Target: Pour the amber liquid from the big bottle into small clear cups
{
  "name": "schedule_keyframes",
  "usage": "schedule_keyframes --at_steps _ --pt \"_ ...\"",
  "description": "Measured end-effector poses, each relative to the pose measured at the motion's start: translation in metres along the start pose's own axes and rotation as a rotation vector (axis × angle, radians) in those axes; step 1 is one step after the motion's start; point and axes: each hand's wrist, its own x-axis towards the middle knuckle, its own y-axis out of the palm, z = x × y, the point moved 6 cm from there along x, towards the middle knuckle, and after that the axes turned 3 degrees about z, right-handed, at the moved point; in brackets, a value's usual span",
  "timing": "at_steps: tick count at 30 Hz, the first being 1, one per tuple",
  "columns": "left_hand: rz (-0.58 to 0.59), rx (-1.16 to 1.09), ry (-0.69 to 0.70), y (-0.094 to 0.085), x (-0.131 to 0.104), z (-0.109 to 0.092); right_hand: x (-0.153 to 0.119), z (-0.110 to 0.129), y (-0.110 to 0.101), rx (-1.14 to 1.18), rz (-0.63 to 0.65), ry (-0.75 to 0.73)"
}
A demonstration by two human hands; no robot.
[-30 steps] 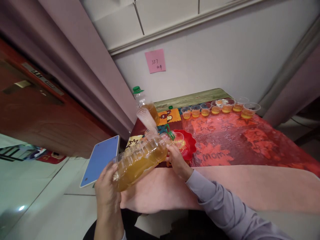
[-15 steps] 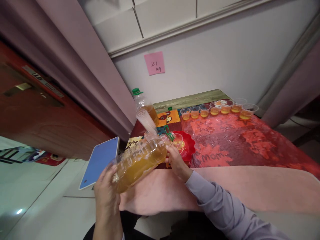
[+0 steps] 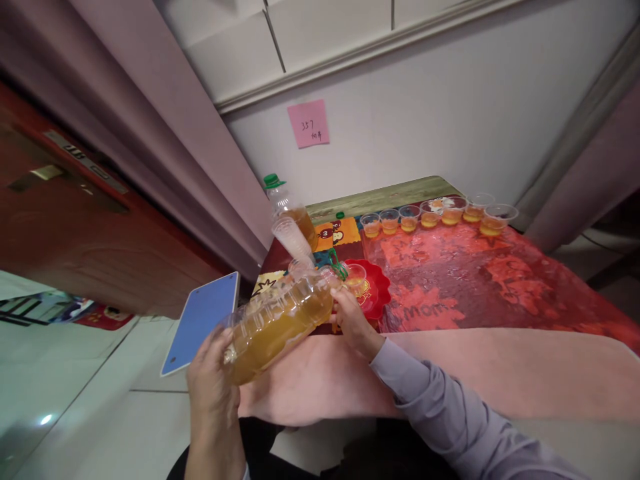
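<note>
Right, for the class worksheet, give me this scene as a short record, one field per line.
Left grip: at the base of the tilted bottle
Right grip: at that bottle's neck end
Bottle contents: yellow liquid
Red tray: holds a clear cup
Cup row: seven, some liquid in each
Second bottle: standing behind a nested cup stack
Wall: pink note reading 357

Bottle (image 3: 281, 328), hands (image 3: 210, 360) slightly further left in view.
</note>
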Motion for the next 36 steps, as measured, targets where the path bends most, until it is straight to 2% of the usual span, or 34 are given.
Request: schedule_keyframes --at_steps 9,22,36 --pt "-0.007 0.012 0.02 0.0004 -0.0031 -0.0039 0.0018 -0.0036 -0.0014 0.022 -0.01 0.015" --pt "-0.01 -0.012 -0.015 -0.0022 -0.0019 0.0009 0.0024 -0.0051 -0.0027 0.01 -0.023 0.017" --pt "-0.01 -0.01 0.022 0.0004 -0.0025 -0.0016 0.0057 -0.0102 -0.0053 0.001 0.002 -0.001"
